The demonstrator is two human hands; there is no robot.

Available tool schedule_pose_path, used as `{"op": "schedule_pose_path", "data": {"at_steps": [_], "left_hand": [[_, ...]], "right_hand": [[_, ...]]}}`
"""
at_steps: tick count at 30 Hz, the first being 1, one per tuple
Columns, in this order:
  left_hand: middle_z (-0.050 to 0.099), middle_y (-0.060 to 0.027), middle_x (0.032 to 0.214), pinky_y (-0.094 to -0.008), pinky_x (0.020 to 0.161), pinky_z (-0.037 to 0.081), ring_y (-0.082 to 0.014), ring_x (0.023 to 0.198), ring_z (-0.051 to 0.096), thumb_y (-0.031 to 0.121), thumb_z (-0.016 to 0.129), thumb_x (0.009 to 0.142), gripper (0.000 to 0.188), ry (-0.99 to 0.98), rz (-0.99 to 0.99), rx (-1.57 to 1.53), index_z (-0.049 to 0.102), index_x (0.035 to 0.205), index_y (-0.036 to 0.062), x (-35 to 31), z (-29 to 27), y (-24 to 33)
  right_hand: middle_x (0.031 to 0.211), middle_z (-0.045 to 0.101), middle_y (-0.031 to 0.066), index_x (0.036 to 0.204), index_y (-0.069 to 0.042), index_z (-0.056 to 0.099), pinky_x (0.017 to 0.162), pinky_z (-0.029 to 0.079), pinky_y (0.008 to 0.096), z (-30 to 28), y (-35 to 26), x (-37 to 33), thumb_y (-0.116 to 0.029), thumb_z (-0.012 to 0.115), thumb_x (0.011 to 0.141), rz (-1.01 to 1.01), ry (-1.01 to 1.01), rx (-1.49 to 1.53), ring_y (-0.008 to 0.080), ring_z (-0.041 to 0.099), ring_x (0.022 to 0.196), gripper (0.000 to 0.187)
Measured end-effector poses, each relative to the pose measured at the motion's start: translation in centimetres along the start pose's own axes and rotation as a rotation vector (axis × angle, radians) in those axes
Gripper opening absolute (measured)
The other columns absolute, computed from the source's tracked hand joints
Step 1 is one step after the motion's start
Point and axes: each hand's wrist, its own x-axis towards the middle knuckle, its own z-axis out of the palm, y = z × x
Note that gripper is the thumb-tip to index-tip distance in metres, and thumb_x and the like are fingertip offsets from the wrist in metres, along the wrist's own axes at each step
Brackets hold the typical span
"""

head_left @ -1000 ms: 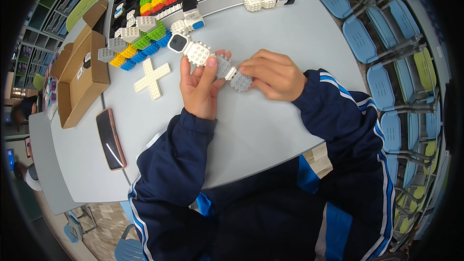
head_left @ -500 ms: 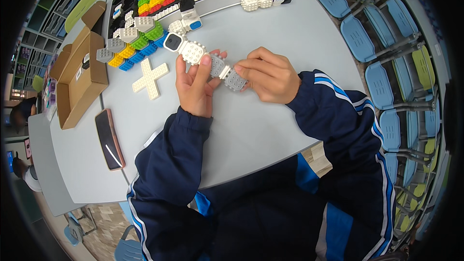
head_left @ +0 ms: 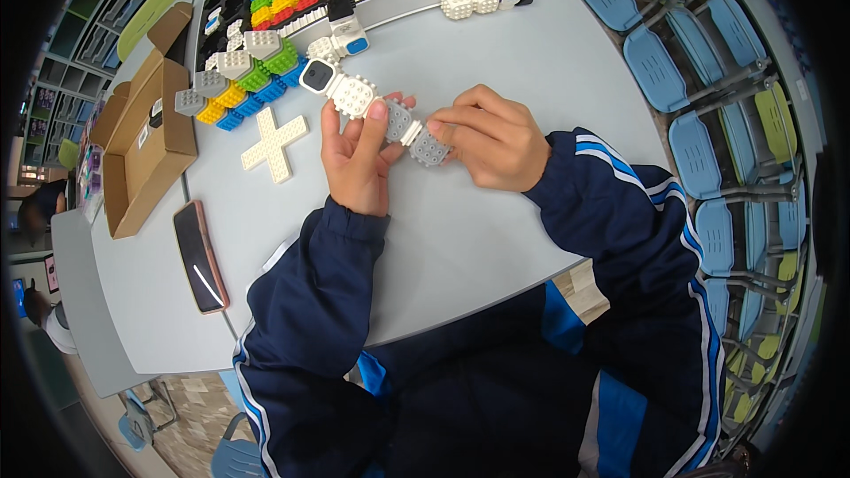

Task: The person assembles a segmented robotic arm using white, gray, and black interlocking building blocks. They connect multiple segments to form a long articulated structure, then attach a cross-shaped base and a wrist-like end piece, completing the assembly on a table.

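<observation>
A: Where is the chain of cube modules (head_left: 376, 111) sitting right now?

B: Just above the table (head_left: 496, 239) centre, running from about ten o'clock down toward four o'clock between the two hands. The left hand (head_left: 354, 164) is under its white middle cube, thumb and fingers curled up around it in a loose clasp. The right hand (head_left: 491, 137) has its fingertips pinched closed on the grey end cube (head_left: 429, 148).

A: What is the weak spot, as you judge it?

B: The far end. The black-faced cube (head_left: 316, 76) at ten o'clock hangs past the left hand with nothing beneath it. If the right hand twists or pushes hard on the grey cube, I think a joint could pop and that end would drop.

A: Onto what?

B: Toward the pile of coloured blocks (head_left: 243, 80) just beyond it at ten o'clock, which it could scatter. The white cross plate (head_left: 274, 143) lies at nine o'clock of the left hand, close enough to get knocked too.

A: And the phone (head_left: 200, 256)?

B: Well apart, at eight o'clock near the table edge; a sliding forearm would be the likelier cause there. The cardboard box (head_left: 142, 146) is farther still.
</observation>
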Motion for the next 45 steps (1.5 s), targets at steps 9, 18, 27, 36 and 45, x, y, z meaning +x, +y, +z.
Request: {"op": "schedule_pose_path", "data": {"at_steps": [9, 18, 27, 36, 45], "left_hand": [[0.065, -0.0089, 0.111, -0.0271, 0.074, 0.057, -0.0162, 0.097, 0.066, 0.016, 0.057, 0.098, 0.047, -0.085, -0.102, 0.079, 0.038, 0.14, 0.0066, -0.1, -0.3, -0.4], [0.061, -0.0091, 0.11, -0.0372, 0.084, 0.057, -0.0193, 0.099, 0.064, 0.027, 0.048, 0.101, 0.036, -0.198, -0.142, 0.028, 0.043, 0.132, 0.0098, 0.0, -0.1, -0.3], [0.06, -0.0105, 0.113, -0.0385, 0.08, 0.06, -0.0214, 0.097, 0.065, 0.026, 0.046, 0.101, 0.035, -0.224, -0.139, 0.013, 0.041, 0.132, 0.0108, -0.1, -0.1, 0.0], [0.058, -0.0112, 0.117, -0.0401, 0.086, 0.056, -0.0237, 0.104, 0.062, 0.024, 0.047, 0.1, 0.039, -0.238, -0.084, -0.071, 0.037, 0.135, 0.0107, 0.0, -0.6, -0.2], [0.053, -0.0154, 0.124, -0.0425, 0.096, 0.05, -0.0255, 0.11, 0.059, -0.007, 0.065, 0.085, 0.069, -0.067, 0.041, -0.092, 0.027, 0.14, 0.0115, -0.3, -0.3, -0.1]], "right_hand": [[0.129, 0.048, 0.0165, 0.135, -0.012, 0.048, 0.08, 0.055, 0.0383, -0.7, -1.4, 0.9, -0.002, 0.086, 0.048, 0.213, -0.171, 0.342, 0.035, 0.054, 0.109, 0.096], [0.125, 0.052, 0.0176, 0.144, -0.007, 0.038, 0.089, 0.052, 0.0398, 0.1, -1.3, 1.4, -0.016, 0.089, 0.06, 0.345, -0.235, 0.527, 0.0343, 0.055, 0.107, 0.099], [0.115, 0.06, 0.0142, 0.145, -0.009, 0.04, 0.088, 0.048, 0.0394, 0.3, -0.8, 1.1, -0.022, 0.086, 0.064, 0.273, -0.21, 0.467, 0.0325, 0.059, 0.1, 0.094], [0.128, 0.053, 0.016, 0.146, -0.009, 0.038, 0.091, 0.05, 0.0387, 0.4, -0.7, 0.9, -0.019, 0.086, 0.066, 0.233, -0.176, 0.437, 0.0299, 0.061, 0.104, 0.093], [0.123, 0.041, 0.0136, 0.142, -0.012, 0.041, 0.08, 0.056, 0.0366, 0.4, -1.8, 0.5, -0.009, 0.08, 0.073, 0.356, -0.179, 0.506, 0.0281, 0.065, 0.09, 0.079]]}}
